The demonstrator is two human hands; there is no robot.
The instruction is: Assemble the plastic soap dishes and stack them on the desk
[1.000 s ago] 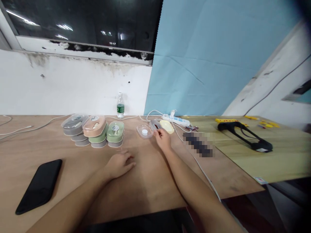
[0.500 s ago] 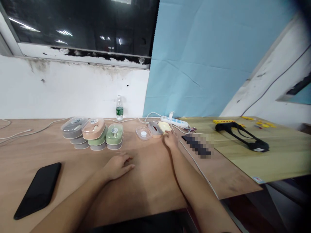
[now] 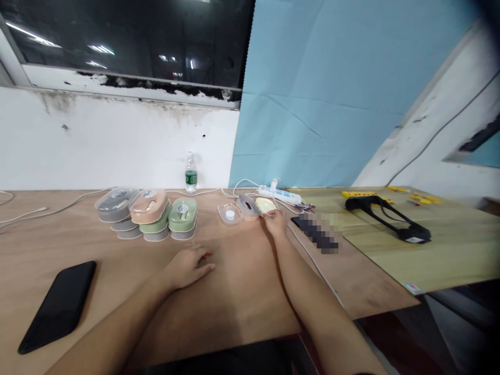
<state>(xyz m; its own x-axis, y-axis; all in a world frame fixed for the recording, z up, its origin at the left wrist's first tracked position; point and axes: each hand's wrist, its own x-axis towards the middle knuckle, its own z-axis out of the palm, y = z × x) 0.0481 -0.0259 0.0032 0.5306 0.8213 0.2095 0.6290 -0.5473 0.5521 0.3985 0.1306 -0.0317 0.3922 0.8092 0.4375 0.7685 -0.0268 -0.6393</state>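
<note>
My right hand point(image 3: 275, 224) reaches to the back of the table, its fingers pinched at the near edge of a pale yellow shallow tray point(image 3: 265, 204). Touching or nearly touching the tray's left side is an open grey and pink soap box point(image 3: 249, 208), and beside that lies a clear pinkish lid point(image 3: 229, 213) with a white round spot. My left hand point(image 3: 190, 266) rests on the tabletop, fingers loosely apart and holding nothing. Beyond it stand stacked oval boxes with clear lids: a grey box point(image 3: 117, 203), a pink box point(image 3: 148, 207) and a green box point(image 3: 183, 214).
A black phone point(image 3: 58, 307) lies at the left front. Behind the boxes stands a water bottle point(image 3: 191, 174). A white power strip point(image 3: 280, 195) with cables sits at the back. To the right are a blurred dark object point(image 3: 316, 233) and a black strap-like frame point(image 3: 414, 233).
The view has shifted slightly. My right hand stays at the yellow tray, which looks a little more tilted or turned. My left hand has not moved on the table.
</note>
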